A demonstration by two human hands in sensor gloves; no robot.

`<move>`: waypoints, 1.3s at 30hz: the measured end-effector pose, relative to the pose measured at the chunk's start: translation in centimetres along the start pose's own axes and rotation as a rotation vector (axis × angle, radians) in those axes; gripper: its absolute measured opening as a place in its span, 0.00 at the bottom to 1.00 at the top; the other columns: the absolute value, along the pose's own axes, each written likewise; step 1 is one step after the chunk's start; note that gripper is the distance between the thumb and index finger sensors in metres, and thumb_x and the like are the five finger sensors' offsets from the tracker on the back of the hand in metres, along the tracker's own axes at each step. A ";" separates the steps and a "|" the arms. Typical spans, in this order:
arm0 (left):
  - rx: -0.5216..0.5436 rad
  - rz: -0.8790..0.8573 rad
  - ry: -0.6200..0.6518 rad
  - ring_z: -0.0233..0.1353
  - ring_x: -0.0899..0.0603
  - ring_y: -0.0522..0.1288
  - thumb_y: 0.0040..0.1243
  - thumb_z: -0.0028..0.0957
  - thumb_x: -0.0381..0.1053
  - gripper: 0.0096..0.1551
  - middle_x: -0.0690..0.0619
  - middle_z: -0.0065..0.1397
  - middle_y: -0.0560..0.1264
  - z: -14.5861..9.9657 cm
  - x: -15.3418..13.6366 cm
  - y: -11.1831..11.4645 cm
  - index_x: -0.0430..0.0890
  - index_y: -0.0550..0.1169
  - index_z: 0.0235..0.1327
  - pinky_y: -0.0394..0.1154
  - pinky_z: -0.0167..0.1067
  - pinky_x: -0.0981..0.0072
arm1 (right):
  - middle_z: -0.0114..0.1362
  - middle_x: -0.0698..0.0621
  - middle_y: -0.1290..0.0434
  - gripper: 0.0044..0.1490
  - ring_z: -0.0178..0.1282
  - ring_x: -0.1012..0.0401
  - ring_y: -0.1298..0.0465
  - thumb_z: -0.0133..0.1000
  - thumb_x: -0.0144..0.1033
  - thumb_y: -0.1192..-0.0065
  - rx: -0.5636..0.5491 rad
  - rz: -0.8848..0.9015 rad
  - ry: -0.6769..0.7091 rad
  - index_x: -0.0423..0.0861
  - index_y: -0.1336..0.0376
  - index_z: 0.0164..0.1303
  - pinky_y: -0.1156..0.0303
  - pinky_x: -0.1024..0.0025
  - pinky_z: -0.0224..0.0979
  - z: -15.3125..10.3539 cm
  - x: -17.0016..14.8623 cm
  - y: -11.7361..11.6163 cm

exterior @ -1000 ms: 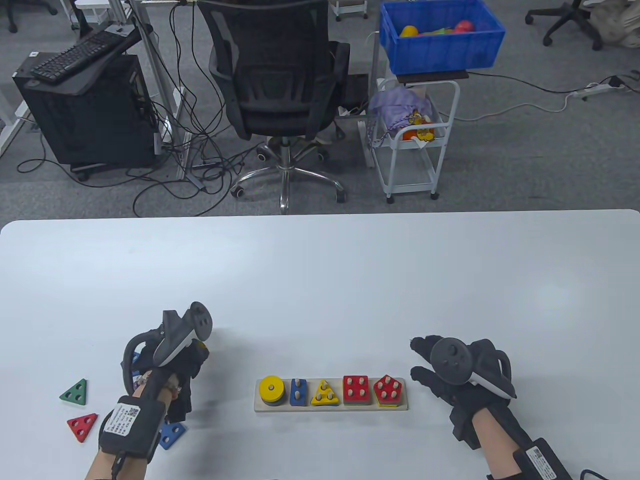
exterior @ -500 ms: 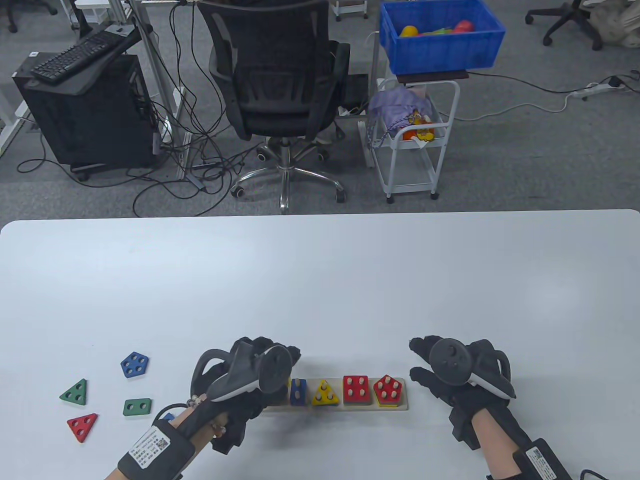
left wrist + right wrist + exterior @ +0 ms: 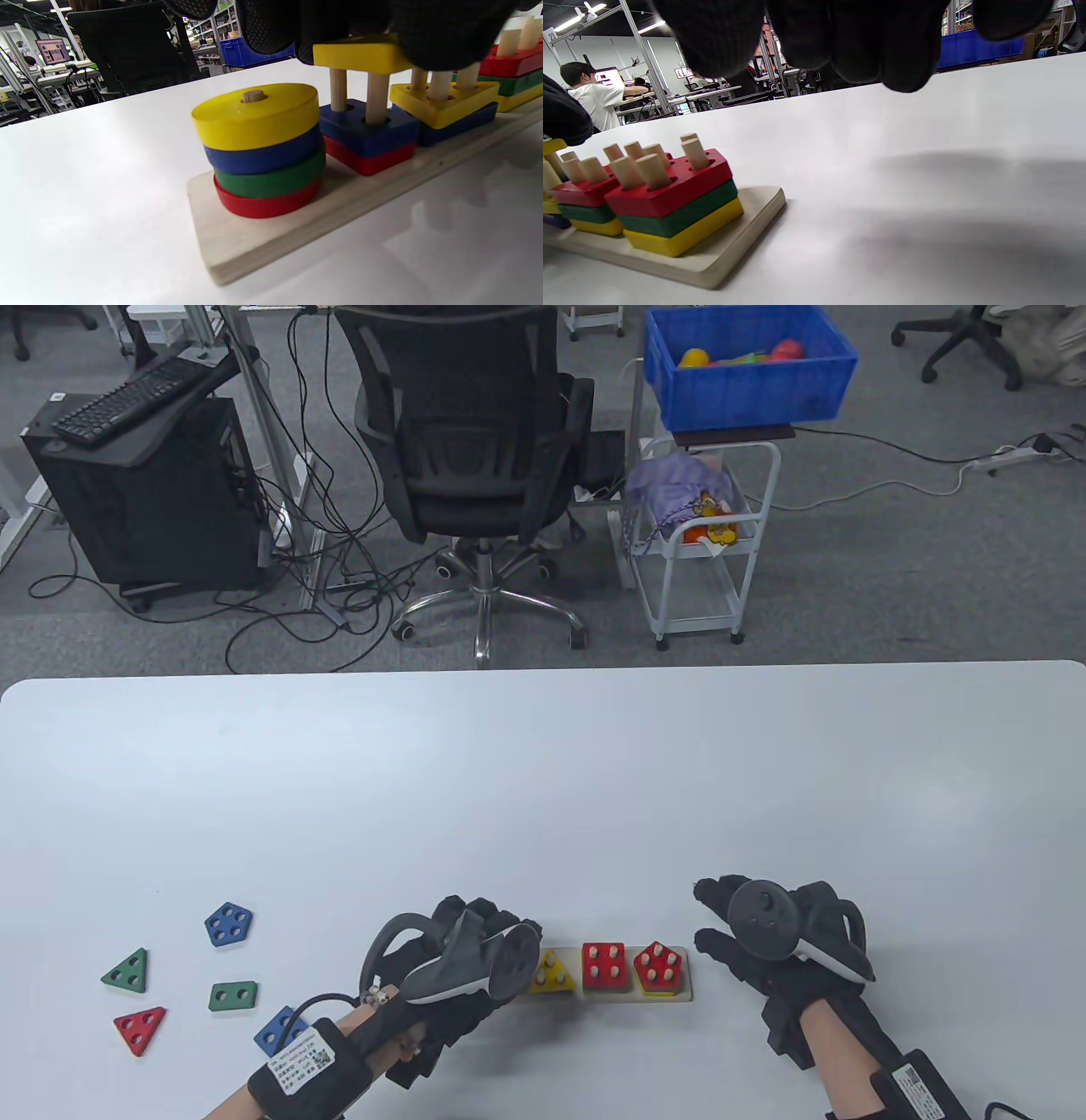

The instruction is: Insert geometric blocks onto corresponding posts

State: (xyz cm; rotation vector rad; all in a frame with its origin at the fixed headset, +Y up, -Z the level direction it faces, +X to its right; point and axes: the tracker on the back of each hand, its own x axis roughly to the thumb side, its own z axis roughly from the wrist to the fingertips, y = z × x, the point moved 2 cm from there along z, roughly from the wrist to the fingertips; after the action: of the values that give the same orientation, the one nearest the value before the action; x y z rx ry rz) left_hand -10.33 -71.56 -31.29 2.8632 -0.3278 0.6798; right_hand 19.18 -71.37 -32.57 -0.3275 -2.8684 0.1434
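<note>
I'm working at the white table [image 3: 543, 780], largest thing in shot. The wooden peg board [image 3: 237, 241] is sitting near its front edge, between my two hands. From the left wrist view, the round post is carrying a full four-disc stack [image 3: 261, 148], yellow on top. Next along, the two-post station is holding a red block under a blue block [image 3: 369, 131], with bare dowel showing above.

My left hand [image 3: 462, 976] is hovering over that left end of the board, fingers [image 3: 441, 34] closed down over a yellow block [image 3: 360, 55]. The block is sitting at the tops of the two posts [image 3: 376, 99], high above the blue one. Whether the dowels are already entering its holes I cannot tell; the glove is covering the top face.

My right hand [image 3: 785, 950] is resting on the table just right of the board, holding nothing, fingers [image 3: 857, 38] lying loosely together.

Loose pieces are waiting at the left: blue pentagon [image 3: 228, 924], green triangle [image 3: 127, 971], red triangle [image 3: 141, 1027], green block [image 3: 233, 996], blue triangle [image 3: 280, 1029].

Step in hand, as I'm judging it: seating the yellow two-hole block. The next move is calling for keeping the block level, pushing it straight down to the blue one, then letting go.
</note>
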 end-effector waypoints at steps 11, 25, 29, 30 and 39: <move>0.034 -0.020 -0.036 0.86 0.50 0.62 0.66 0.38 0.66 0.46 0.66 0.84 0.63 -0.6 -1.3 -0.3 0.68 0.63 0.73 0.59 0.81 0.45 | 0.77 0.39 0.34 0.39 0.72 0.39 0.28 0.55 0.51 0.37 0.010 0.001 -0.004 0.46 0.39 0.74 0.38 0.27 0.69 0.0 0.0 -0.1; -0.064 -0.308 -0.440 0.82 0.48 0.68 0.66 0.41 0.63 0.40 0.62 0.82 0.68 -9.1 -15.5 3.0 0.65 0.68 0.71 0.63 0.78 0.47 | 0.77 0.39 0.34 0.39 0.72 0.39 0.29 0.54 0.51 0.38 0.014 0.011 -0.009 0.46 0.39 0.74 0.38 0.27 0.69 0.0 -0.2 0.0; -0.156 -0.305 -0.523 0.77 0.50 0.73 0.66 0.40 0.64 0.41 0.61 0.81 0.69 -11.2 -17.0 5.8 0.65 0.69 0.71 0.67 0.75 0.49 | 0.77 0.39 0.34 0.39 0.72 0.39 0.29 0.54 0.51 0.38 0.010 0.016 -0.011 0.46 0.39 0.74 0.38 0.27 0.69 0.0 -0.3 0.1; -0.177 -0.316 -0.546 0.75 0.51 0.75 0.66 0.40 0.64 0.41 0.61 0.80 0.70 -11.7 -17.0 6.5 0.64 0.69 0.71 0.68 0.74 0.50 | 0.77 0.39 0.34 0.39 0.72 0.39 0.29 0.55 0.51 0.38 0.010 0.017 -0.010 0.46 0.39 0.74 0.38 0.27 0.69 0.0 -0.3 0.1; -0.287 -0.119 -0.606 0.74 0.49 0.76 0.69 0.38 0.64 0.42 0.60 0.79 0.70 -12.1 -15.3 9.6 0.63 0.69 0.71 0.68 0.74 0.50 | 0.77 0.39 0.34 0.39 0.72 0.39 0.28 0.54 0.51 0.38 0.021 0.011 0.000 0.46 0.39 0.74 0.38 0.27 0.69 0.1 -0.1 -0.1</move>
State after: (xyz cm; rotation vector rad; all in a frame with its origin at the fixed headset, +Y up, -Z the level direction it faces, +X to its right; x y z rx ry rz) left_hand -31.18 -75.49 -26.50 2.7087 -0.2981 -0.2558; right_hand 19.28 -71.48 -32.65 -0.3391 -2.8634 0.1754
